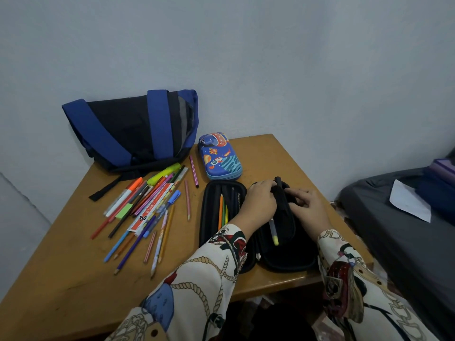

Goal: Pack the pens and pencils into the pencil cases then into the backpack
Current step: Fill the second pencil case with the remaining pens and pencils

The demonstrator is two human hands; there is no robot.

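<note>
Nearest, the black case [246,217] lies open on the desk [61,279] so the left hand [258,205] can clench a pen [275,227] into its flap, the right hand [307,207] pinching that flap steady; loose pens [147,207] wait left, the backpack [133,129] far-left.

I see a blue-and-black backpack [130,129], a blue cartoon-print case [220,156], a black case [214,193], a tan desk [61,279], and cream rope-patterned sleeves [204,274].
</note>
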